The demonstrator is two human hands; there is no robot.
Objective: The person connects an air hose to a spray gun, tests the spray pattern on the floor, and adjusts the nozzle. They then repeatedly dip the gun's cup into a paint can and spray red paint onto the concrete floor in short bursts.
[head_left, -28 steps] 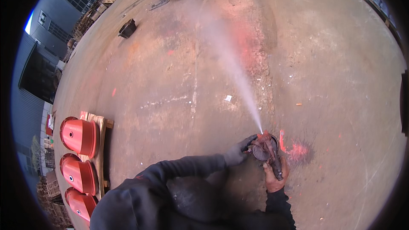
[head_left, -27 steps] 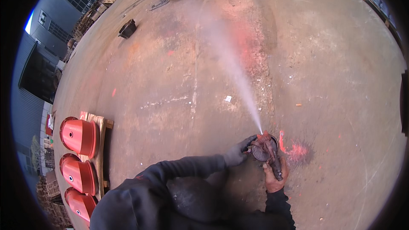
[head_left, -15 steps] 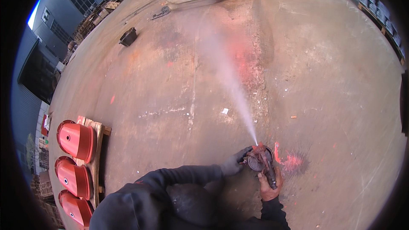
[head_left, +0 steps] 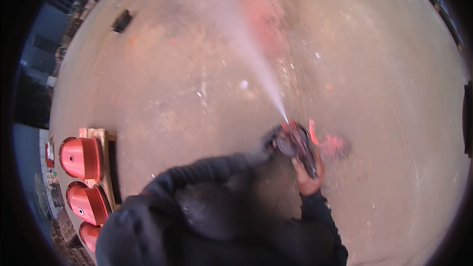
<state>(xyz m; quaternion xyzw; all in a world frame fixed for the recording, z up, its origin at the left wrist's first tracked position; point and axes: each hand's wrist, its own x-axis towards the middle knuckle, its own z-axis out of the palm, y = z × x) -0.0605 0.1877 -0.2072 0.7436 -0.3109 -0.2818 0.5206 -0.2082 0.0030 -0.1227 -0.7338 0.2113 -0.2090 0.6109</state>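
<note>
To the right of the right hand there was lots of room over the floor. White spray filled the way ahead — and red tubs on a wooden pallet blocked the far left.

No text, labels, numbers or signs can be read in the head view. Frame is motion-blurred; no lettering can be made out on the spray gun, the red housings or the white scrap on the floor.
</note>
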